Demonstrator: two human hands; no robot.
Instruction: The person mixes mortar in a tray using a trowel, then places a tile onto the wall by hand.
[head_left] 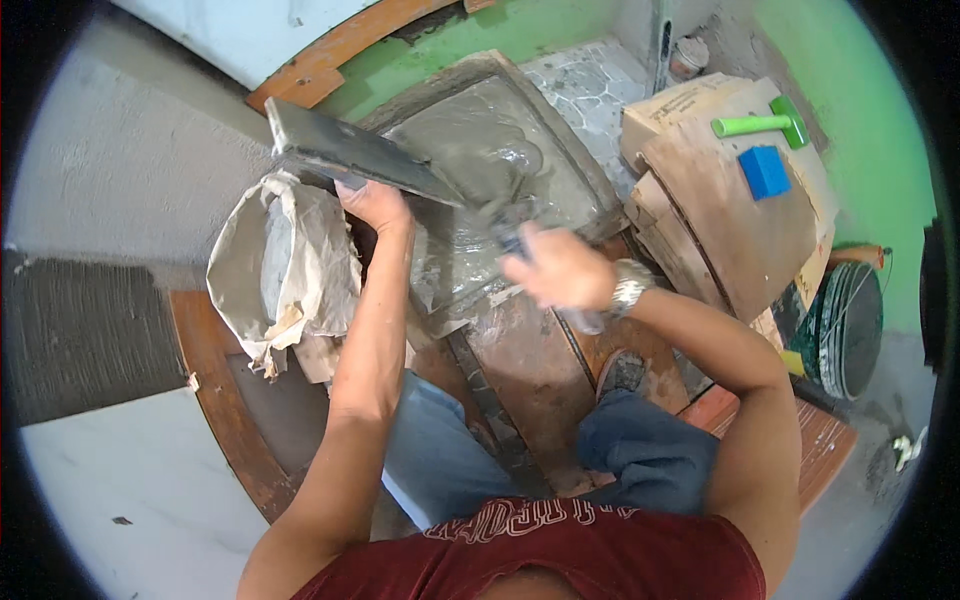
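Mortar [462, 135] sits in the tray [562, 135] near the left hand's [378, 206] board [362, 157].

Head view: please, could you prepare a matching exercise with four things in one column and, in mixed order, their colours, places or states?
Column one:
1. Mallet
2. Rectangular block
3. Wet mortar
4. Left hand

Column two:
A. Inside the shallow tray
B. Blue
C. Holding a flat slab
D. Lime green

Right pairs: 1-D, 2-B, 3-A, 4-C.
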